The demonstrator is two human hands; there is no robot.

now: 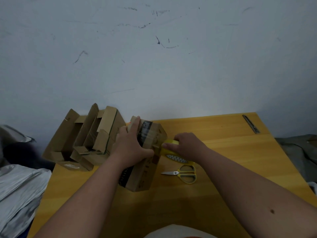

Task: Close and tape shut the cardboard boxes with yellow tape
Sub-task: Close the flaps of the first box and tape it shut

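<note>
Scissors (pixel 184 173) are laid ready on the desk (pixel 223 152) beside a closed cardboard box (pixel 145 176), which is pinned by the flattened left hand (pixel 132 145) while a yellow tape roll (pixel 169 146) is gripped in the right hand (pixel 187 145), evidently for sealing.

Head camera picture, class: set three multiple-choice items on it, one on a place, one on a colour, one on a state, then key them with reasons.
1. Where do the scissors lie?
A. on the table, right of the held box
B. inside an open box
C. in the left hand

2. What colour are their handles?
A. red
B. yellow
C. black

3. What is the right hand doing?
A. lying idle
B. cutting
C. gripping the yellow tape roll

Key: 1 A, they rest on the table beside the box; 2 B, both loops are yellow; 3 C, its fingers curl round the roll against the box while the left hand steadies it.
</note>
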